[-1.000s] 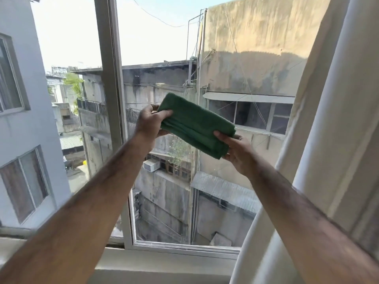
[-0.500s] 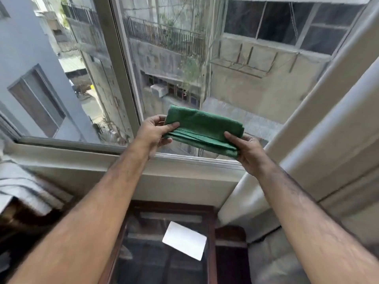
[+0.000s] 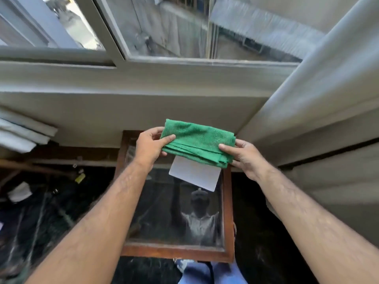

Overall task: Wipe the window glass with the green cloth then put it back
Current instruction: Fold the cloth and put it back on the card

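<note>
The green cloth (image 3: 198,142) is folded into a thick rectangle and held flat between both hands, below the window sill. My left hand (image 3: 150,147) pinches its left end, thumb on top. My right hand (image 3: 245,155) grips its right end. The window glass (image 3: 184,27) is at the top of the view, above and beyond the cloth. The cloth hangs over the far end of a small glass-topped table with a wooden frame (image 3: 227,212).
A white card (image 3: 194,175) lies on the glass top just under the cloth. A pale curtain (image 3: 317,99) hangs at the right. The sill ledge (image 3: 123,85) runs across. Folded light fabric (image 3: 22,132) sits at the left. Dark floor with small clutter (image 3: 51,197) surrounds the table.
The view has tilted down from the window to the table. Both hands have brought the folded cloth down from in front of the glass to just above the table.
</note>
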